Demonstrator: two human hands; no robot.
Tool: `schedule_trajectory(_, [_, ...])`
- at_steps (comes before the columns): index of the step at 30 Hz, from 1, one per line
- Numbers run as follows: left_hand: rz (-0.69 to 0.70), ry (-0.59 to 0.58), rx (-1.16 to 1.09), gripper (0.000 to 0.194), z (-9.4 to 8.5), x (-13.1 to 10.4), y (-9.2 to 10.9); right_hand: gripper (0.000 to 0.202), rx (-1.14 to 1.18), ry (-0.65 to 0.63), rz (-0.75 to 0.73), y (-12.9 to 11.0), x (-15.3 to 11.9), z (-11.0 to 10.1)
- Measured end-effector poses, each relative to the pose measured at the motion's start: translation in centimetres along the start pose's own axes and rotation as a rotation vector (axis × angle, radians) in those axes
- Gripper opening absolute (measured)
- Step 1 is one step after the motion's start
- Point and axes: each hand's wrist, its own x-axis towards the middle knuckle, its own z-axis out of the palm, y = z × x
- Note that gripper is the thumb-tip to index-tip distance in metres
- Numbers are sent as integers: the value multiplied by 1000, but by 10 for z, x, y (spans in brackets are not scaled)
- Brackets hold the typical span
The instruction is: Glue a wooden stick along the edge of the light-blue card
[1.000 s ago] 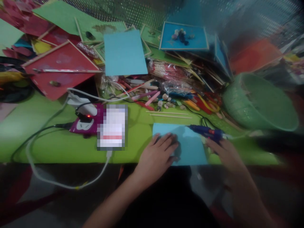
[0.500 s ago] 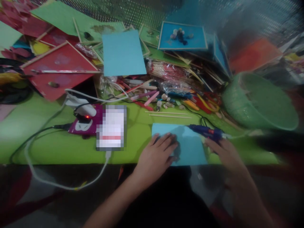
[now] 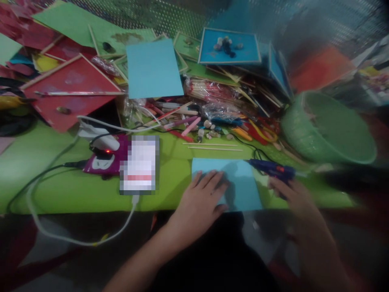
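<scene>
My left hand (image 3: 203, 194) lies flat with fingers spread on a light blue sheet (image 3: 243, 184) at the table's front edge. Wrapped around the handle of a dark blue glue gun (image 3: 275, 169) is my right hand (image 3: 287, 190). The gun's nozzle points left, at the sheet's upper right corner; whether it touches the paper I cannot tell. Two thin wooden sticks (image 3: 212, 147) lie side by side just behind the sheet.
A green basket (image 3: 291, 134) stands at the right. Left of the sheet are a phone (image 3: 139, 162) on a cable and a purple power strip (image 3: 117, 156). Behind lie markers, pebbles, bagged sticks (image 3: 209, 89), a blue sheet (image 3: 154, 73) and framed pictures (image 3: 231, 44).
My right hand and the glue gun have moved slightly right along the sheet's far edge. My left hand stays on the sheet. The whole view has shifted a little.
</scene>
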Motion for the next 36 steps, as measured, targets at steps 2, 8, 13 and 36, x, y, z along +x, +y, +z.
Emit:
schedule_trajectory(2, [32,-15,20,52,-4,5,7,47,16,-3,-5,-3,-1,1])
schedule_trajectory(8, [156,-25,42,62,12,29,25,46,-22,-39,-13,-4,-1,4])
schedule_trajectory(13, [176,-44,35,69,28,38,25,50,-60,-35,-48,5,2,6])
schedule_trajectory(36, [157,-49,-5,67,26,38,23,44,-99,-52,-65,3,2,7])
